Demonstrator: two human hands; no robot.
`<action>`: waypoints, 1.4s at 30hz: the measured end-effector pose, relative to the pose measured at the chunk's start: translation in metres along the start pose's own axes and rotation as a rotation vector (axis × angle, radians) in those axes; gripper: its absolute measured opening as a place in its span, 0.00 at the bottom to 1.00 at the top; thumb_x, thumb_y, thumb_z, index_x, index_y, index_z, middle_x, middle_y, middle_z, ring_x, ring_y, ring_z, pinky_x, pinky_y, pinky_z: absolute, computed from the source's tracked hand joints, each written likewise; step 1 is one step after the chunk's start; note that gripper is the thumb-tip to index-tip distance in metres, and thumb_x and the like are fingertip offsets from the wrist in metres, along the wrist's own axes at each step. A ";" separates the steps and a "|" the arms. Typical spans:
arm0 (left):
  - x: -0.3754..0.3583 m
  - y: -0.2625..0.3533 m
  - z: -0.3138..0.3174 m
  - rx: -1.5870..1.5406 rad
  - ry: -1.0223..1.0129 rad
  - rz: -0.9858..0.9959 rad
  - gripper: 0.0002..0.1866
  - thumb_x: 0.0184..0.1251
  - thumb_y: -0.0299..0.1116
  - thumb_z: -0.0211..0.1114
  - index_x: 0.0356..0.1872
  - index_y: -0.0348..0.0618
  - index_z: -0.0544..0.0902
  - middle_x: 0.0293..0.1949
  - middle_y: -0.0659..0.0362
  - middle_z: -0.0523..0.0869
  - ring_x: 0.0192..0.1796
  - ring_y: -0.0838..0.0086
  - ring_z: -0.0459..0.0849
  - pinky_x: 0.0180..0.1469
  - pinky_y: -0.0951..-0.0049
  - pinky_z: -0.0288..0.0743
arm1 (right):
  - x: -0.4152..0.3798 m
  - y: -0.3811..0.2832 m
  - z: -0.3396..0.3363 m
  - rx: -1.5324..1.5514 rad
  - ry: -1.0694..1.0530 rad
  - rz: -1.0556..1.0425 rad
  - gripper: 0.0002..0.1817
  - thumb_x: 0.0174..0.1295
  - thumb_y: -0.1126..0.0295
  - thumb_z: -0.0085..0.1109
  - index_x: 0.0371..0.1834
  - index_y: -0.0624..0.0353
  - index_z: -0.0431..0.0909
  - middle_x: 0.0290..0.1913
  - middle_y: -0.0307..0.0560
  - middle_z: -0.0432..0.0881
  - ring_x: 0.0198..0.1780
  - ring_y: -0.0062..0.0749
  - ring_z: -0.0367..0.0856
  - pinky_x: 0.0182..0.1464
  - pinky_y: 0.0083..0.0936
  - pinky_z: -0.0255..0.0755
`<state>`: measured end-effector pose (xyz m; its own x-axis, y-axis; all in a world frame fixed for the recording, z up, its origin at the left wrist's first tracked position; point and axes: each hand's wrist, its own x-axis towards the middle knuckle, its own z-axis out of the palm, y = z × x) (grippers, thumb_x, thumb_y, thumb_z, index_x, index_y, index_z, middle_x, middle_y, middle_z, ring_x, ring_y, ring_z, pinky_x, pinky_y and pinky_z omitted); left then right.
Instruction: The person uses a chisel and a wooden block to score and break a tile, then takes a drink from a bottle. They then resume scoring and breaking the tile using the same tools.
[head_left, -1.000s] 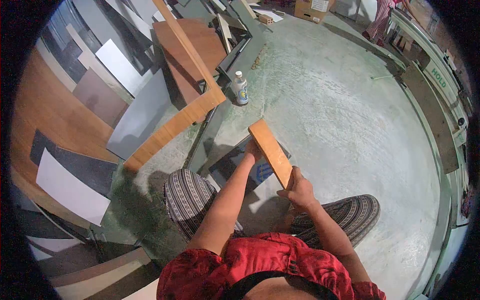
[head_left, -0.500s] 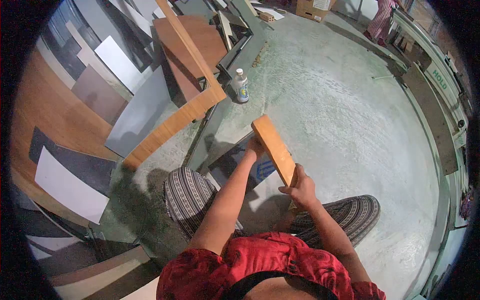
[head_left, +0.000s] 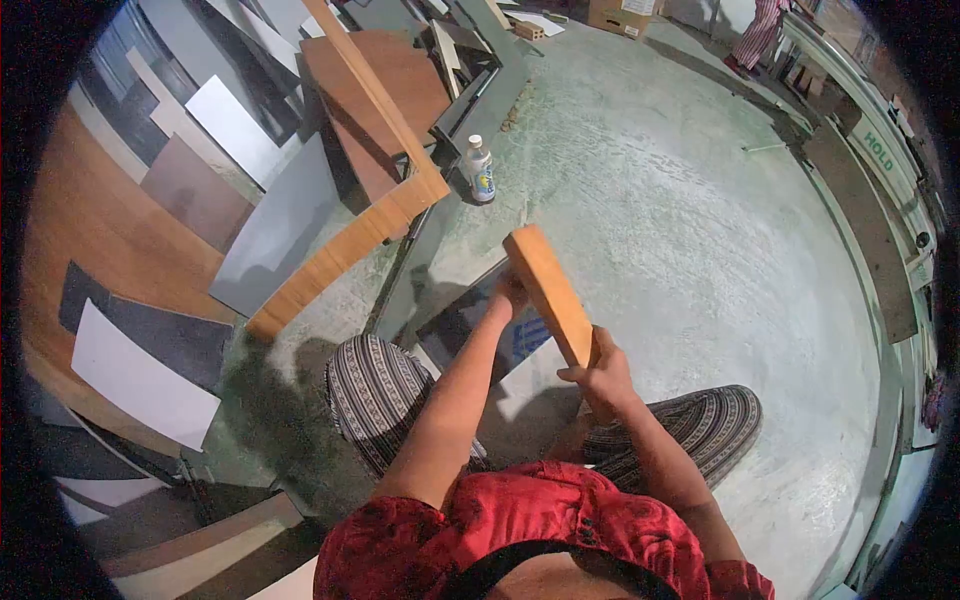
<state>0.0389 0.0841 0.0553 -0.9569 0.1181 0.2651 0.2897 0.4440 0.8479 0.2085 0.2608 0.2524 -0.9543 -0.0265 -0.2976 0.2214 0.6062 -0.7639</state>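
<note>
I sit on a concrete floor with both knees bent, in striped trousers and a red top. A narrow orange-brown wooden board [head_left: 548,290] stands tilted in front of me. My left hand [head_left: 508,297] grips its left edge near the upper end. My right hand [head_left: 600,375] clasps its lower end. Behind the board a dark panel [head_left: 470,325] with a blue patch lies flat on the floor between my legs.
Laminate and wood panels [head_left: 270,230] in grey, white and brown lean and lie at the left. A plastic bottle [head_left: 481,172] stands on the floor ahead. A long machine marked HOLD [head_left: 878,150] runs along the right. Another person's striped leg [head_left: 752,35] shows at the top.
The board has lifted slightly and tilted more upright, with both hands still on it. My view has shifted a little.
</note>
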 end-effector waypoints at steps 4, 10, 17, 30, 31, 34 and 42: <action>0.005 0.048 -0.030 -0.404 0.065 -0.588 0.14 0.45 0.28 0.72 0.33 0.42 0.77 0.33 0.62 0.79 0.36 0.76 0.77 0.36 0.73 0.72 | 0.004 0.006 0.002 0.633 0.119 -0.009 0.30 0.43 0.71 0.66 0.50 0.67 0.65 0.38 0.49 0.74 0.39 0.34 0.74 0.40 0.29 0.70; 0.004 0.061 -0.055 -0.524 0.088 -0.516 0.11 0.44 0.24 0.70 0.28 0.44 0.76 0.27 0.63 0.80 0.26 0.79 0.77 0.29 0.76 0.70 | 0.036 0.065 -0.008 0.933 0.120 0.402 0.27 0.52 0.61 0.63 0.46 0.65 0.62 0.28 0.51 0.72 0.25 0.36 0.75 0.28 0.32 0.73; 0.004 0.067 -0.055 -0.576 0.134 -0.527 0.12 0.44 0.23 0.70 0.30 0.43 0.75 0.29 0.63 0.79 0.29 0.78 0.78 0.31 0.75 0.72 | 0.043 0.125 0.012 1.064 0.117 0.504 0.24 0.48 0.61 0.67 0.40 0.67 0.70 0.29 0.47 0.72 0.29 0.37 0.74 0.31 0.37 0.69; 0.003 0.043 -0.035 -0.401 -0.005 -0.421 0.11 0.45 0.27 0.70 0.31 0.44 0.78 0.29 0.65 0.80 0.29 0.80 0.78 0.31 0.76 0.72 | 0.044 0.124 0.024 0.833 0.095 0.607 0.26 0.49 0.60 0.67 0.42 0.71 0.70 0.30 0.50 0.74 0.29 0.39 0.75 0.29 0.37 0.71; 0.003 0.042 -0.034 -0.416 -0.016 -0.413 0.11 0.45 0.27 0.70 0.31 0.43 0.78 0.29 0.65 0.79 0.29 0.80 0.77 0.32 0.76 0.72 | 0.042 0.119 0.021 0.837 0.106 0.629 0.26 0.49 0.61 0.67 0.42 0.73 0.70 0.30 0.50 0.74 0.28 0.38 0.75 0.28 0.36 0.71; 0.003 0.053 -0.035 -0.324 -0.038 -0.421 0.11 0.45 0.27 0.70 0.31 0.43 0.78 0.29 0.66 0.79 0.30 0.80 0.77 0.34 0.76 0.71 | 0.032 0.100 0.009 0.747 0.152 0.489 0.27 0.47 0.64 0.67 0.42 0.75 0.69 0.29 0.49 0.74 0.27 0.37 0.75 0.28 0.33 0.71; 0.003 0.049 -0.027 -0.388 -0.034 -0.467 0.11 0.46 0.27 0.71 0.31 0.41 0.77 0.29 0.64 0.79 0.32 0.77 0.77 0.35 0.72 0.73 | 0.015 0.021 0.000 0.447 0.393 -0.186 0.40 0.38 0.67 0.69 0.57 0.69 0.62 0.43 0.51 0.75 0.44 0.34 0.75 0.48 0.29 0.69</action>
<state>0.0510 0.0818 0.1101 -0.9826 0.0196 -0.1846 -0.1818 0.1004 0.9782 0.1989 0.2735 0.2321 -0.9687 0.2464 0.0315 0.0259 0.2262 -0.9737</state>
